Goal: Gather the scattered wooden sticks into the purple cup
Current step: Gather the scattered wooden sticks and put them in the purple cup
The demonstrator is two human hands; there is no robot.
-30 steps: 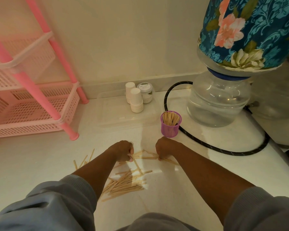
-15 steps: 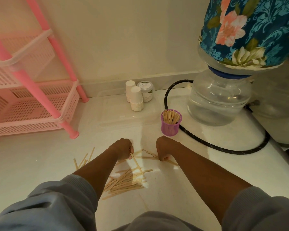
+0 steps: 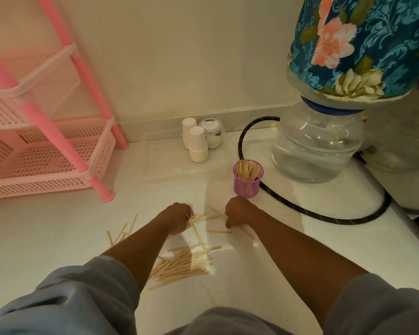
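Pinching at loose wooden sticks on the white floor is the step in hand. The left hand (image 3: 177, 217) is curled, its fingers closed on what looks like the end of a long stick (image 3: 198, 236) that runs back toward the main pile (image 3: 182, 264). The right hand (image 3: 237, 212) is knuckled down, fingertips pressed among a few scattered sticks (image 3: 219, 230); whether one is actually clamped cannot be told. Just beyond the right hand, close but apart from it, the purple cup (image 3: 247, 181) is seen standing upright, already well filled. A smaller scatter (image 3: 122, 232) lies left of the left forearm. Much is judged to remain. Next, a firm grip on the nearest sticks is called for, then a short lift forward and an end-first drop into the cup without tipping it.
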